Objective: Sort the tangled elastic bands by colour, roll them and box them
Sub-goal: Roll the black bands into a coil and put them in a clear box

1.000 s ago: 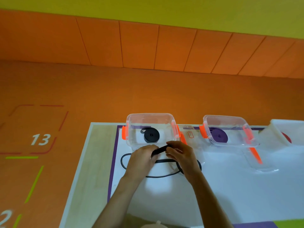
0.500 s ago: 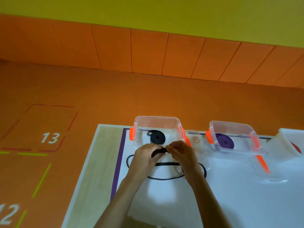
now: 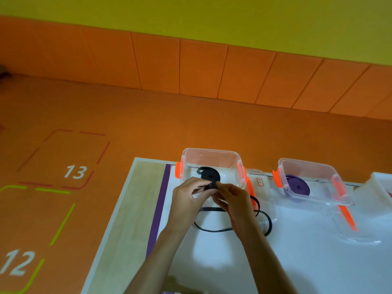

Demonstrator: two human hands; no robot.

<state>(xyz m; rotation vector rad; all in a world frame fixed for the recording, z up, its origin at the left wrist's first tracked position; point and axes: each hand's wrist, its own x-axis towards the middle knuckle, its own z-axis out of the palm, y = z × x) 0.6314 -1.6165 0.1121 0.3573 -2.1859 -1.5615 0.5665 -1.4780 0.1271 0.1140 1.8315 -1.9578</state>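
**Q:** White tabletop (image 3: 307, 272) fills the near field, with a purple strip and a pale wood margin on its left. What lies nearest the viewer?

**A:** Two bare forearms enter from below. Between them a loose black band (image 3: 212, 230) lies in slack loops on the white surface, and one loop trails out beside the right wrist.

**Q:** And the hands?

**A:** The left hand (image 3: 186, 200) and right hand (image 3: 235, 203) meet just beyond the loops, fingertips together. Both pinch one end of the black band, raised off the table. That end may already be coiled, but the view is too small to tell.

**Q:** What stands behind them?

**A:** Directly behind is a clear box (image 3: 212, 152) with orange latches, holding a black roll (image 3: 210, 176). To its right, and apart from it, a second clear box (image 3: 309, 166) holds a purple roll (image 3: 297, 186). A clear lid (image 3: 360, 236) with an orange latch lies flat in front of that second box.

**Q:** And beyond the table?

**A:** An orange floor (image 3: 148, 124) marked 13 and 12, then orange wall panels (image 3: 201, 66) below a yellow wall (image 3: 191, 15).
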